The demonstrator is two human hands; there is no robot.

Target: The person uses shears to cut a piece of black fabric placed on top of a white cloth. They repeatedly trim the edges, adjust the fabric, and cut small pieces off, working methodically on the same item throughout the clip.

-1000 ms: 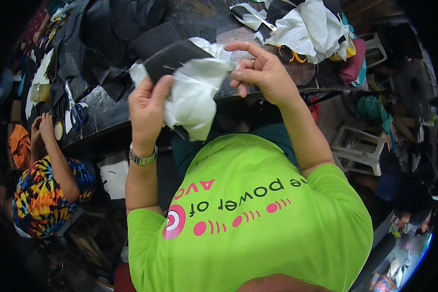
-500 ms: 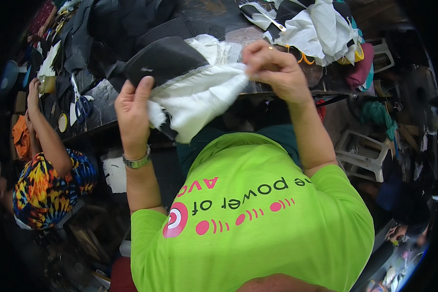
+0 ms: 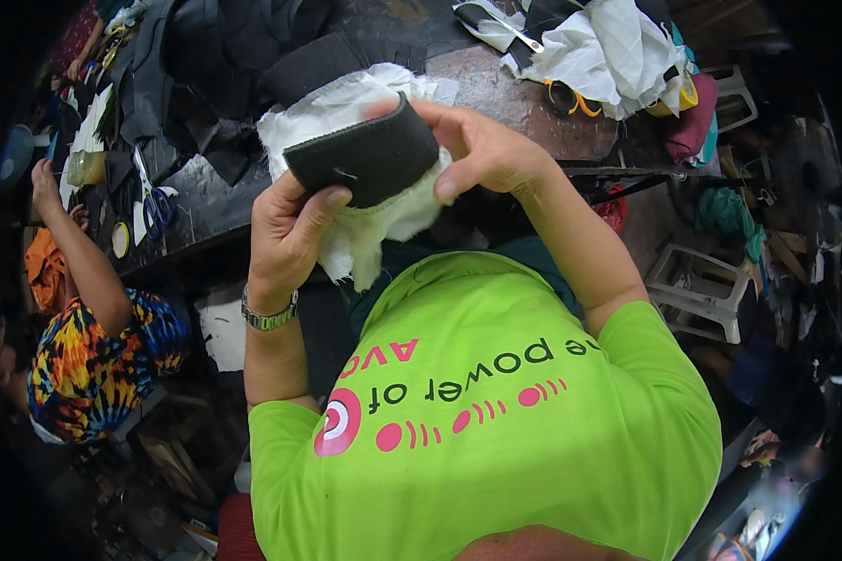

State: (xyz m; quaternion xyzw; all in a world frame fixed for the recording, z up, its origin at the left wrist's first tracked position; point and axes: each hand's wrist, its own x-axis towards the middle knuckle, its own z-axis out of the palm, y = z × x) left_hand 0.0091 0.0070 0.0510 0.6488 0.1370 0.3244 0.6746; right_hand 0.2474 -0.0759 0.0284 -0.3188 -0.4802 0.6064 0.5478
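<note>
Between my hands, over the table's front edge, is a curved black fabric piece with ragged white cloth attached along its edge. The white cloth spreads out behind the black part and hangs down below it. My left hand pinches the black piece near its lower left corner, thumb on top. At the other end my right hand grips it, with the thumb at the white cloth's edge and the fingers partly hidden behind the black piece.
Black fabric pieces cover the far left of the dark table. Blue-handled scissors lie left; white cloth scraps and orange-handled scissors lie far right. A co-worker in a colourful shirt is at left. White plastic stools stand right.
The black piece has turned and bent, its dark face now toward me. My right hand has moved left and closer from the stretched white cloth to the black piece's end.
</note>
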